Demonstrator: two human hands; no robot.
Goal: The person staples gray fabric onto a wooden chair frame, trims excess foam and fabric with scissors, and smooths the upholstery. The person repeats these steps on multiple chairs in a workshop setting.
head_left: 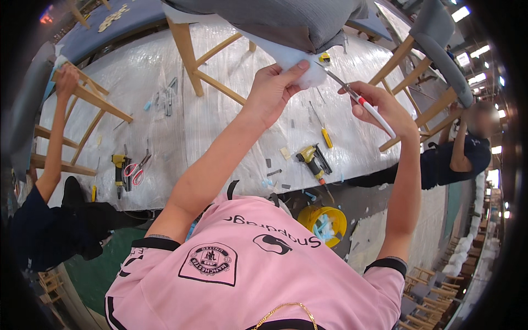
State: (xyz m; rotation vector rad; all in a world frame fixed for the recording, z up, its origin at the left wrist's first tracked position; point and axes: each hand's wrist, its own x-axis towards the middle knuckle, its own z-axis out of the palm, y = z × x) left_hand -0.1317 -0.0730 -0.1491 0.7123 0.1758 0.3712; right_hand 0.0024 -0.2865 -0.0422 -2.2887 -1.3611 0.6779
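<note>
In front of me a chair with wooden legs [186,58] stands on the plastic-covered table, its seat draped in grey fabric [275,19]. White padding [314,76] sticks out from under the fabric's near edge. My left hand [270,92] pinches that padding between thumb and fingers. On the right, my right hand [382,103] grips scissors [375,113] with red and white handles. Their blades point up and left, reaching the padding's right side. I cannot tell how far apart the blades are.
A staple gun [311,159] and a yellow-handled screwdriver [327,137] lie on the table [214,143]. Further left are another staple gun [119,168] and red-handled scissors [136,169]. A yellow bucket [338,220] holds scraps. People handle chairs on both sides.
</note>
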